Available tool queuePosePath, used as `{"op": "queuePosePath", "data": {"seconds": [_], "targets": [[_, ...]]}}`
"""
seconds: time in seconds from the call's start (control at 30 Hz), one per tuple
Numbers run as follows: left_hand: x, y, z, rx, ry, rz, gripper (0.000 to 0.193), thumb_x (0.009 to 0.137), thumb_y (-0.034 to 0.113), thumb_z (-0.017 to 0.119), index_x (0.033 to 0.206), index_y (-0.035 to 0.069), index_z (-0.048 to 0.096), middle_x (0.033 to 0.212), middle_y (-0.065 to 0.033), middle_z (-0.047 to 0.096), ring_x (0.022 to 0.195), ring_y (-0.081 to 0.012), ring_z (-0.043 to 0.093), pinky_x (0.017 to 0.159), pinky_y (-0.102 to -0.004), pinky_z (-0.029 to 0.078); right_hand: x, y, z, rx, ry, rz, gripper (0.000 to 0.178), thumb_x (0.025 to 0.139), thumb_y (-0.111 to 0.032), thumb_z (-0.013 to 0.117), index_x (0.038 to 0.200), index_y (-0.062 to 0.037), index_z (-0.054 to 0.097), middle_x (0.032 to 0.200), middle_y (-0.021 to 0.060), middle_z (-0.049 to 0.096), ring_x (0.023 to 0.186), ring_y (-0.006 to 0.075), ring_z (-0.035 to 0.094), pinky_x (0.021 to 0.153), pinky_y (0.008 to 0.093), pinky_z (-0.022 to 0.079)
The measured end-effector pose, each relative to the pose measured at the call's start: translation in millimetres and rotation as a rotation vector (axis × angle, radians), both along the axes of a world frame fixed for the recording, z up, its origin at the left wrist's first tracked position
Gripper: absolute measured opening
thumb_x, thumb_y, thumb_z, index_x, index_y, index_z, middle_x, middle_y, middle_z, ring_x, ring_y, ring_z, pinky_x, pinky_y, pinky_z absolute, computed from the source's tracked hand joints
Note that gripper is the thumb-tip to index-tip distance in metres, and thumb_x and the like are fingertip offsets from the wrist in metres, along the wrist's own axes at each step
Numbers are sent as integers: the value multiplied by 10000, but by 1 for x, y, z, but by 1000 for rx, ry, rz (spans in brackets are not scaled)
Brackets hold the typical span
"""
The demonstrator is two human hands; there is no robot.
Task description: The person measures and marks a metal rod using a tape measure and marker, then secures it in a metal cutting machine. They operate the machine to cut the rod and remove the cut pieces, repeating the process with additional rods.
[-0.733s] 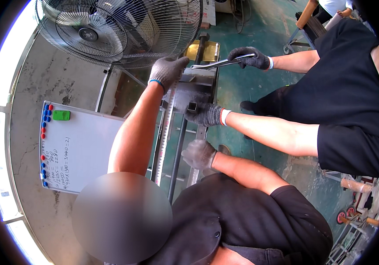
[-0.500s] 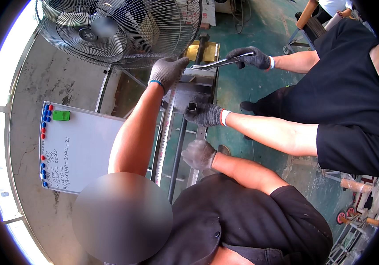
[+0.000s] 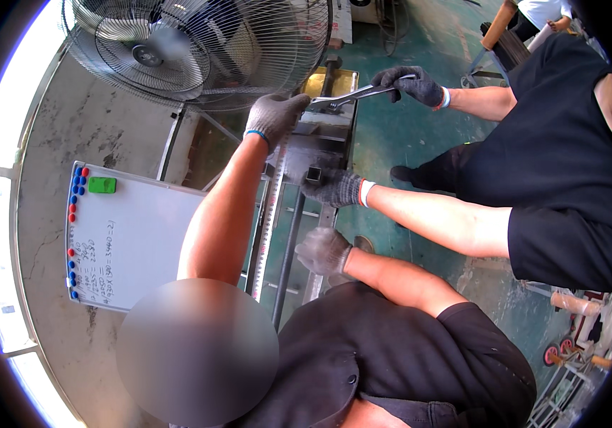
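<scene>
The picture lies on its side; my arms enter from its right edge. In a dark grey glove, my right hand [image 3: 420, 87] is closed on a long metal tool with two arms [image 3: 363, 93], whose exact kind I cannot make out. Its far end is by a dark metal block [image 3: 316, 139] on a bench. My left hand [image 3: 336, 188], gloved alike, is closed around a dark square tube [image 3: 314, 173], its open end showing. Near the tool's far end is a co-worker's gloved hand [image 3: 275, 114]; that person's other hand [image 3: 324, 251] rests by the bench rail.
A white graduated scale strip [image 3: 271, 207] runs along the bench beside a dark round bar [image 3: 289, 250]. A large caged fan [image 3: 199, 50] stands close to the work. Beyond are a whiteboard [image 3: 152, 242] and a yellow plate [image 3: 349, 78]. The co-worker's dark-clothed torso [image 3: 406, 349] fills the lower part.
My right hand has moved slightly up and right in the picture, and the metal tool is tilted more steeply. My left hand keeps its hold on the tube. The whole view has shifted a little.
</scene>
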State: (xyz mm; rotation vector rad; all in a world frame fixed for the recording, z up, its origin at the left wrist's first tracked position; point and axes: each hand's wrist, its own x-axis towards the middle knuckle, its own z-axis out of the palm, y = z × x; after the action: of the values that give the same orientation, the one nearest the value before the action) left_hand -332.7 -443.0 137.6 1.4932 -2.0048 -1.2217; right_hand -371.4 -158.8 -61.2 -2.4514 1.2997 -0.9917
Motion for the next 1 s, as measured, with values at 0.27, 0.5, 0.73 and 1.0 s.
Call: {"op": "queuePosePath", "data": {"seconds": [0.27,0.5,0.73,1.0], "targets": [[1,-4,-2,5,-30,5,637,978,535,867,1176,-71,865,1038,-146,855,932,-216,761,904,-396,596,0,-1,5,-10,-9,-8,212,903,-247,786,768,-147,656,683,73,684,690,309,722,693,488,587],[0,-3,-2,4,-7,-13,655,982,532,859,1207,-83,857,1068,-150,859,930,-209,766,915,-386,604,-2,0,9,-12,-12,-21,223,903,-245,778,749,-143,653,674,76,677,678,315,720,681,495,587],[1,-3,-2,16,-8,1,696,971,558,857,1253,-79,850,1128,-170,858,987,-223,772,952,-398,604,-2,0,11,-3,-2,-8,195,884,-231,778,758,-145,656,681,68,682,698,308,717,707,483,586],[-1,-2,-4,-8,-28,0,678,954,565,837,1199,-67,853,1086,-185,853,984,-265,785,969,-413,603,-1,1,2,-10,-13,-12,191,881,-238,786,770,-149,659,694,62,687,705,312,712,704,488,575]]}}
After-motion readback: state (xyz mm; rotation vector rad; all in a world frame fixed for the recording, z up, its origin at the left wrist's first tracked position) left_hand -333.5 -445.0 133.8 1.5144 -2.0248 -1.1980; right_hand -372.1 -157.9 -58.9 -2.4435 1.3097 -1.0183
